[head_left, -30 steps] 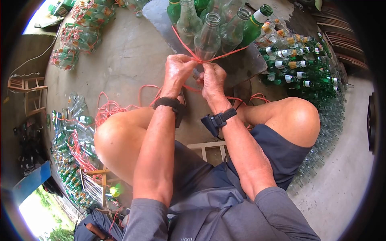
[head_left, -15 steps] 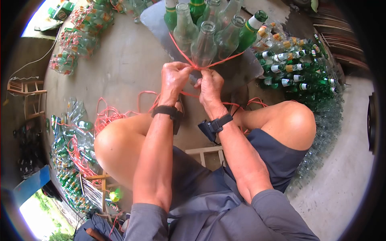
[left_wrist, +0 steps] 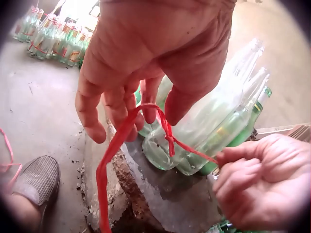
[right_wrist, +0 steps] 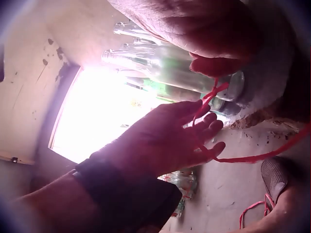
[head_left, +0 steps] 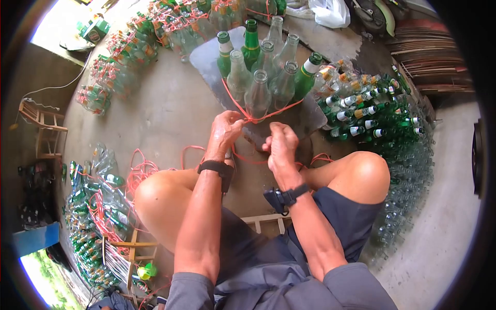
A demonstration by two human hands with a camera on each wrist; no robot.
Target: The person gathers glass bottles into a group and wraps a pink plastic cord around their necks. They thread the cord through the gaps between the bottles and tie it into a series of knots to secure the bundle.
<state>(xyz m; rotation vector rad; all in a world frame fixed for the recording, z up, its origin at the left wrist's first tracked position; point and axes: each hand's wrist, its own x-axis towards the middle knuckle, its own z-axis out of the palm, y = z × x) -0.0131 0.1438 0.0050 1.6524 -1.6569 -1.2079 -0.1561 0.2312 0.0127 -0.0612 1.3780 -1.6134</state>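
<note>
Several clear and green glass bottles (head_left: pixel 258 95) stand bunched on a grey slab (head_left: pixel 204 57), with red plastic twine (head_left: pixel 237 106) running round them to a knot at the near side. My left hand (head_left: pixel 226 129) is just left of the knot. Its fingers hang relaxed with a gap to the thumb, and the twine (left_wrist: pixel 114 141) passes over them and trails down. The right hand (head_left: pixel 282 146) is right of the knot; in the left wrist view its thumb and forefinger (left_wrist: pixel 231 154) pinch the thin twine end leading from the knot.
Tied bottle bundles (head_left: pixel 119 67) line the floor at the far left. Many loose bottles (head_left: pixel 372 113) fill the right side, and more bottles (head_left: pixel 93 217) lie at the left. A loose heap of red twine (head_left: pixel 142 170) is beside the left knee. A wooden stool (head_left: pixel 51 129) stands at the wall.
Both hands were together at the knot; now the right hand has drawn away to the right and the left hand's fingers have loosened. The head view has tilted up, showing more floor beyond.
</note>
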